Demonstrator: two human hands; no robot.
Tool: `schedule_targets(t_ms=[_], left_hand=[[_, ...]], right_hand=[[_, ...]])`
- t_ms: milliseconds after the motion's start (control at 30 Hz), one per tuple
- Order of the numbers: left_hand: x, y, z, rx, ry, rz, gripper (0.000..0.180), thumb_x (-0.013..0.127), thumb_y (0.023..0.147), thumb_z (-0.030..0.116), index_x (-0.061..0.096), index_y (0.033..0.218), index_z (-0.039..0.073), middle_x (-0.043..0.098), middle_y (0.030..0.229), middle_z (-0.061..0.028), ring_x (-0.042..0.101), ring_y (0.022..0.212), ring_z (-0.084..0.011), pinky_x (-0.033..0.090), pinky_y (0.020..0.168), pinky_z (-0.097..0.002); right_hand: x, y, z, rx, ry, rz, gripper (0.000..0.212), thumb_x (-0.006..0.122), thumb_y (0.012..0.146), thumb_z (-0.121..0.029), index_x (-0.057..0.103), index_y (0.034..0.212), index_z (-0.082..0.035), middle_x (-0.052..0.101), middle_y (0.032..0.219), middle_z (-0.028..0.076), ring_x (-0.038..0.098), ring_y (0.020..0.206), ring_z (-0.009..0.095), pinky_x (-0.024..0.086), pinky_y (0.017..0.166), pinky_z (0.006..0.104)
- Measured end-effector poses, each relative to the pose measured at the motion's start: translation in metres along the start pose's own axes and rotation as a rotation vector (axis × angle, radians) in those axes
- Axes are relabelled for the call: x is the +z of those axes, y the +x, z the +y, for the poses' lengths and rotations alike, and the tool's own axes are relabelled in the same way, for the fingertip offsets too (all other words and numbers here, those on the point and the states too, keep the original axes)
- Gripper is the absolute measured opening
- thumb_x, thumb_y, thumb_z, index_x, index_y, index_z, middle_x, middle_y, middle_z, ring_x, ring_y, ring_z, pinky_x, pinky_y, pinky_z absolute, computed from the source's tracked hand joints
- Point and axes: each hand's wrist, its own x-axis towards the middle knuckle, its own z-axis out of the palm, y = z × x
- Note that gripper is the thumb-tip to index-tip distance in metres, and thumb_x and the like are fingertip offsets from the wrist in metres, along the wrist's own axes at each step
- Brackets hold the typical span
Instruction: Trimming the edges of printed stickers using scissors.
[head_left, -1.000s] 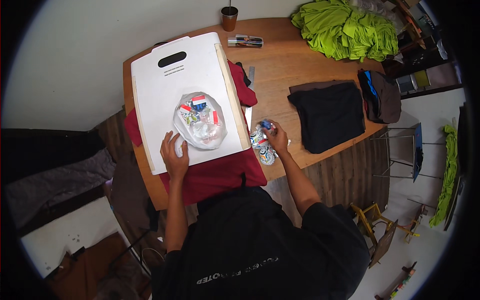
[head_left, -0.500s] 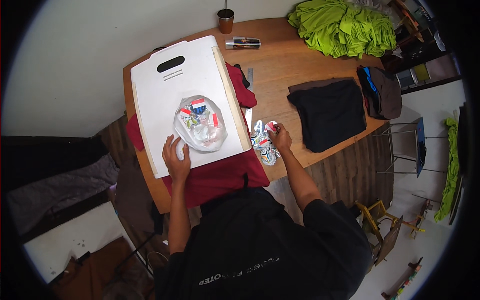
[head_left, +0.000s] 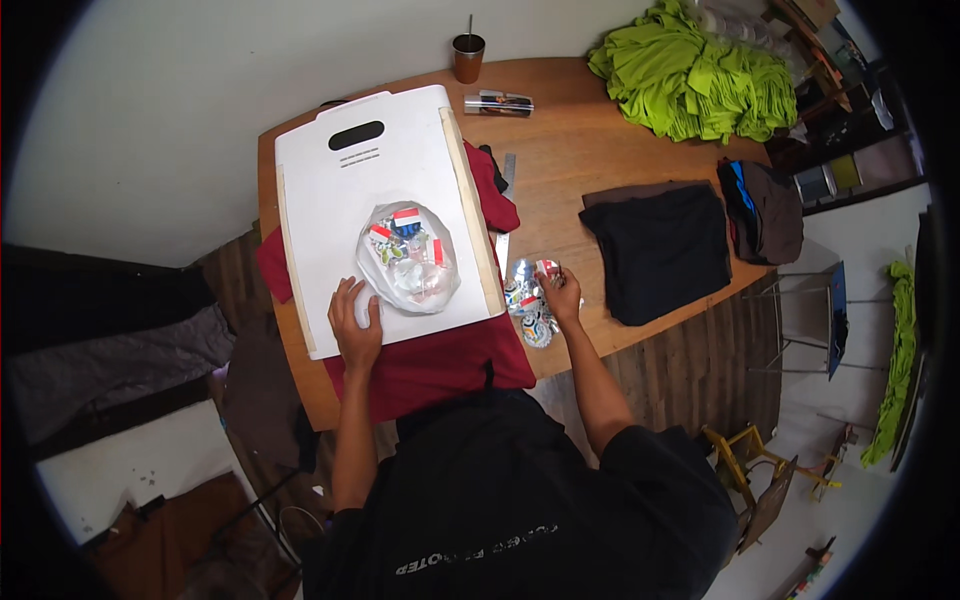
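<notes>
A white board with a handle slot (head_left: 340,190) lies on a red garment (head_left: 440,360) spread over the wooden table (head_left: 560,150). On the board rests a clear plastic bag of small colourful items (head_left: 408,258). My left hand (head_left: 355,325) lies flat on the board's near edge, just left of the bag. My right hand (head_left: 560,292) rests on a small shiny packet with coloured print (head_left: 528,300) on the table, right of the board; its fingers pinch the packet's top.
A folded black garment (head_left: 662,250) lies right of the packet, a dark brown and blue bundle (head_left: 765,205) beyond it. A heap of lime-green shirts (head_left: 700,75) fills the far right. A brown cup (head_left: 468,55) and a flat tube (head_left: 498,102) sit at the far edge.
The view shifted slightly. My right hand stayed on the shiny packet, its fingers moving to the top edge. My left hand kept its place on the board.
</notes>
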Motion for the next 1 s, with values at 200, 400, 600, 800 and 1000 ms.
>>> schedule_targets(t_ms=[200,400,600,800,1000], left_hand=[[-0.007,0.000,0.039,0.032,-0.193,0.268,0.028,0.065,0.084,-0.002,0.058,0.111,-0.002,0.060,0.112,-0.0159,0.056,0.109,-0.0326,0.042,0.097,-0.0412],[0.000,0.018,0.113,0.013,-0.683,-0.135,0.040,0.070,0.086,0.006,0.059,0.124,0.003,0.063,0.112,-0.0124,0.063,0.099,-0.0223,0.048,0.085,-0.0314],[-0.003,0.013,0.123,-0.108,-1.023,-0.122,0.039,0.065,0.090,-0.003,0.052,0.126,-0.003,0.064,0.100,-0.0089,0.061,0.087,-0.0098,0.049,0.080,-0.0230],[-0.013,0.008,0.131,-0.242,-1.161,0.085,0.032,0.063,0.092,-0.002,0.052,0.122,-0.004,0.065,0.096,-0.0099,0.064,0.084,-0.0127,0.050,0.074,-0.0233],[-0.011,0.000,0.129,-0.283,-1.166,0.096,0.029,0.062,0.092,-0.003,0.053,0.119,-0.005,0.065,0.097,-0.0108,0.064,0.088,-0.0136,0.051,0.075,-0.0242]], right_hand=[[0.013,-0.014,-0.059,-0.299,0.201,-0.084,0.023,0.078,0.081,-0.012,0.063,0.096,-0.003,0.049,0.078,-0.001,0.044,0.072,0.008,0.039,0.063,0.0247],[0.008,-0.050,-0.192,-0.466,0.182,-0.543,0.026,0.078,0.081,-0.010,0.061,0.100,-0.003,0.057,0.086,-0.005,0.039,0.064,0.000,0.032,0.055,0.0191],[0.018,-0.061,-0.225,-0.591,0.259,-0.660,0.039,0.079,0.080,-0.011,0.059,0.113,-0.002,0.062,0.089,-0.002,0.044,0.067,0.002,0.034,0.058,0.0183],[0.031,-0.072,-0.203,-0.231,0.482,-0.797,0.031,0.073,0.087,-0.013,0.062,0.113,0.001,0.067,0.085,-0.002,0.032,0.056,-0.003,0.026,0.052,0.0156],[0.042,-0.090,-0.207,-0.172,0.579,-0.694,0.018,0.071,0.090,-0.013,0.064,0.100,0.001,0.071,0.081,0.005,0.040,0.055,-0.002,0.028,0.051,0.0162]])
